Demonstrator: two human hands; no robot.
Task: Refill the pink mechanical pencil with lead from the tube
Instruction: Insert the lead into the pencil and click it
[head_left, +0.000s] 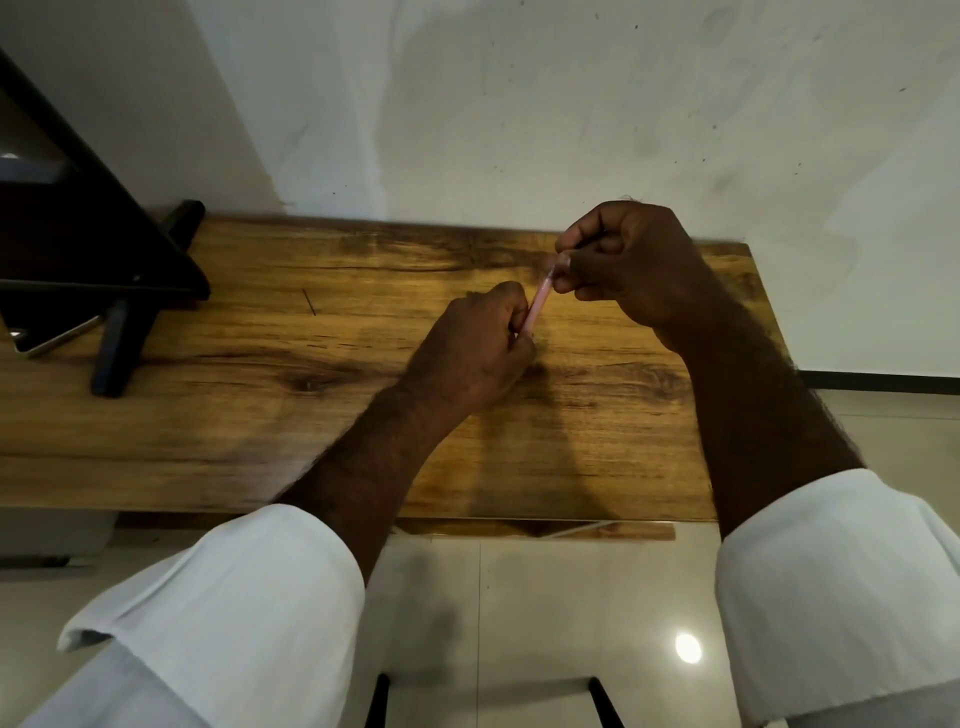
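Note:
The pink mechanical pencil (537, 301) is held tilted above the wooden table (260, 415). My left hand (475, 348) grips its lower part in a closed fist. My right hand (623, 260) pinches the pencil's upper end between thumb and forefinger. A thin dark lead (309, 302) lies loose on the table to the left of my hands. The lead tube is not visible; my hands may hide it.
A black stand (124, 312) with a dark tablet-like device sits at the table's left end, and a phone (52, 338) lies beside it. The white wall runs behind the table. The table's right edge is just past my right forearm.

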